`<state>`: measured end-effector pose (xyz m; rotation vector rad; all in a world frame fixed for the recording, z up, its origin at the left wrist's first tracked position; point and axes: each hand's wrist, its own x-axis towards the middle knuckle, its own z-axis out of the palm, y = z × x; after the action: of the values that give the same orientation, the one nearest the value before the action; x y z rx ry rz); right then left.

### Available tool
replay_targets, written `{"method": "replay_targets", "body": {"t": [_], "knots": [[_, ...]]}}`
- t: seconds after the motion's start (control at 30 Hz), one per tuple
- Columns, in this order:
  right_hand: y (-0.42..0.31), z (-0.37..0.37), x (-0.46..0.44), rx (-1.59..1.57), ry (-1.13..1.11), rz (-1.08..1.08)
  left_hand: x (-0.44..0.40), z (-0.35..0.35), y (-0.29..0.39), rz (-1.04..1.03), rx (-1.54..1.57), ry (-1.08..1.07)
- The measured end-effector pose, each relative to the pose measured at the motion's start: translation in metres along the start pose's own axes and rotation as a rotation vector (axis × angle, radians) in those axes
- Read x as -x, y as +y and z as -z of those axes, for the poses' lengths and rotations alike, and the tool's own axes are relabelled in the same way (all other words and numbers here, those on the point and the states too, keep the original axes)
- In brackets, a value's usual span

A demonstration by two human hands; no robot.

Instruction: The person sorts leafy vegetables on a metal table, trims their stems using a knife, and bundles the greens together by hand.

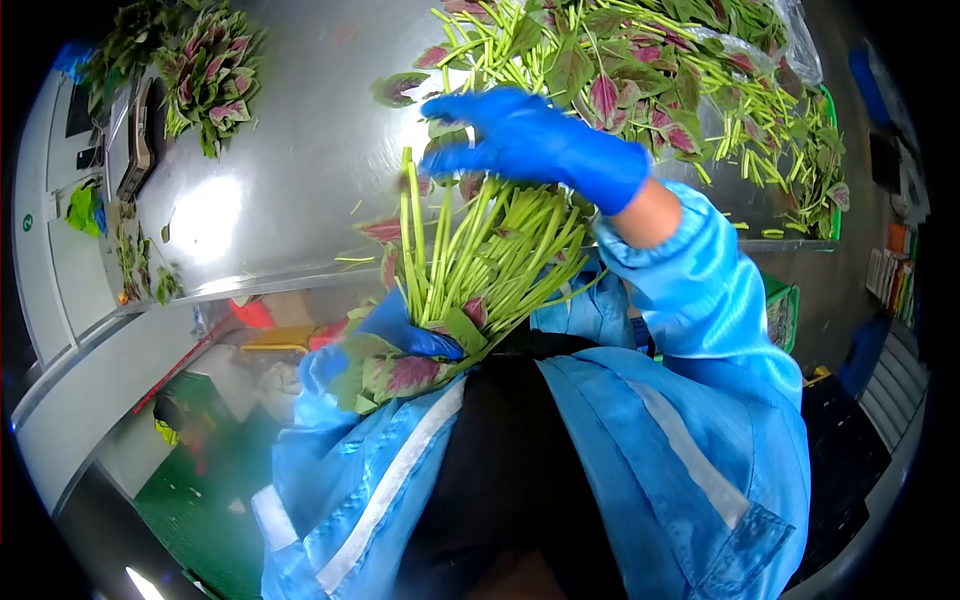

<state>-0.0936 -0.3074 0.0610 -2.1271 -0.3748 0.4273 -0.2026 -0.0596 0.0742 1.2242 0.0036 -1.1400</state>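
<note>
A bunch of leafy greens [480, 250] with pale green stems and red-and-green leaves is held against my body, stems pointing up and away. Wrapped round its leafy end is my left hand [400, 325], in a blue glove and partly covered by leaves. My right hand [530, 140], also blue-gloved, is just above the stem tips with its fingers apart and nothing in them. Beyond it a large loose pile of the same greens [650, 75] spreads over the metal table [300, 150].
At the table's far left lies a gathered bunch of leaves [212, 80], with a dark narrow object [138, 145] beside it. Scraps of leaf [165, 285] lie at the near left corner. A green crate edge [835, 215] stands at the right.
</note>
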Motion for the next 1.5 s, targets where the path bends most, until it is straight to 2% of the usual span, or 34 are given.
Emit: {"method": "replay_targets", "body": {"t": [0.07, 0.1, 0.13, 0.17, 0.2, 0.23, 0.3, 0.37, 0.4, 0.47, 0.5, 0.57, 0.6, 0.67, 0.7, 0.77, 0.83, 0.9, 0.97, 1.0, 1.1, 1.13, 1.17, 1.2, 1.23, 1.3, 1.33, 1.43, 1.47, 1.5], "knots": [[-0.004, -0.03, 0.0, -0.1, -0.062, -0.013, -0.004, -0.007, 0.008, -0.025, -0.121, -0.017], [-0.001, -0.027, -0.003, -0.272, -0.189, -0.03, -0.006, -0.011, 0.012, -0.038, -0.181, -0.024], [0.004, -0.021, -0.008, -0.444, -0.316, -0.046, -0.013, -0.003, -0.009, -0.132, -0.473, 0.027], [0.008, -0.016, -0.012, -0.614, -0.446, -0.062, -0.013, 0.007, -0.028, -0.091, -0.375, 0.119], [0.013, -0.009, -0.007, -0.816, -0.31, -0.133, -0.016, 0.009, -0.033, -0.059, -0.271, 0.213], [0.025, -0.009, -0.008, -0.994, -0.221, -0.168, -0.021, -0.002, -0.02, 0.112, 0.226, 0.33], [0.062, 0.003, -0.013, -1.175, 0.121, -0.091, -0.021, -0.018, 0.0, 0.258, 0.862, 0.453], [0.064, 0.015, -0.004, -0.813, 0.318, -0.097, -0.015, -0.028, 0.01, 0.205, 1.137, 0.493], [0.062, 0.023, -0.001, -0.628, 0.413, -0.097, -0.016, 0.012, -0.037, 0.012, 0.736, 0.064], [0.035, 0.033, 0.026, -0.083, 0.534, 0.179, -0.014, 0.031, -0.052, -0.166, 0.353, -0.004], [0.018, 0.035, 0.042, 0.196, 0.58, 0.318, -0.014, 0.029, -0.055, -0.163, 0.418, 0.06], [-0.009, 0.03, 0.065, -0.129, 0.298, 0.395, -0.012, 0.024, -0.062, -0.17, 0.544, 0.191], [-0.011, 0.015, 0.073, -0.002, 0.22, 0.433, -0.011, 0.021, -0.055, -0.083, 0.767, 0.274], [0.002, -0.028, 0.076, 0.179, 0.135, 0.494, -0.012, 0.02, -0.028, 0.099, 0.989, 0.173], [0.002, -0.026, 0.076, -0.099, 0.166, 0.394, -0.013, 0.02, -0.015, 0.199, 1.096, 0.135], [0.005, -0.023, 0.077, -0.66, 0.215, 0.177, -0.012, 0.02, -0.019, 0.07, 0.563, 0.149], [0.003, 0.0, 0.075, -0.896, 0.268, -0.051, -0.011, 0.021, -0.022, -0.051, 0.022, 0.147], [-0.006, 0.001, 0.077, -0.291, 0.271, 0.28, -0.013, 0.023, -0.02, -0.094, -0.098, 0.067], [-0.009, -0.031, 0.075, 0.173, 0.315, 0.532, -0.01, 0.028, -0.013, -0.042, 0.199, -0.081], [-0.004, -0.048, 0.073, 0.24, 0.249, 0.547, -0.008, 0.028, -0.013, -0.031, 0.212, -0.047], [0.01, -0.051, 0.072, 0.219, 0.334, 0.586, -0.008, 0.033, -0.019, -0.032, 0.224, -0.057], [0.004, -0.039, 0.082, 0.021, 0.308, 0.292, -0.011, 0.041, -0.025, -0.05, 0.211, -0.133], [0.0, -0.024, 0.084, 0.048, 0.392, 0.261, -0.013, 0.049, -0.028, -0.07, 0.197, -0.208], [0.009, -0.027, 0.085, -0.378, 0.43, 0.169, -0.011, 0.057, -0.028, -0.184, -0.015, -0.262], [0.015, -0.026, 0.083, -0.805, 0.456, 0.07, -0.01, 0.059, -0.028, -0.168, 0.02, -0.272], [0.02, 0.005, 0.08, -0.955, 0.538, -0.21, -0.008, 0.057, -0.025, -0.107, 0.096, -0.268], [0.022, 0.004, 0.08, -0.592, 0.641, -0.17, -0.007, 0.056, -0.023, -0.087, 0.12, -0.267], [-0.007, -0.011, 0.088, 0.006, 0.502, 0.298, -0.007, 0.054, -0.021, -0.049, 0.157, -0.267], [-0.011, -0.023, 0.091, 0.067, 0.337, 0.325, -0.008, 0.054, -0.02, -0.042, 0.157, -0.272], [-0.016, -0.031, 0.088, 0.267, 0.209, 0.381, -0.009, 0.054, -0.018, -0.03, 0.162, -0.277]]}}
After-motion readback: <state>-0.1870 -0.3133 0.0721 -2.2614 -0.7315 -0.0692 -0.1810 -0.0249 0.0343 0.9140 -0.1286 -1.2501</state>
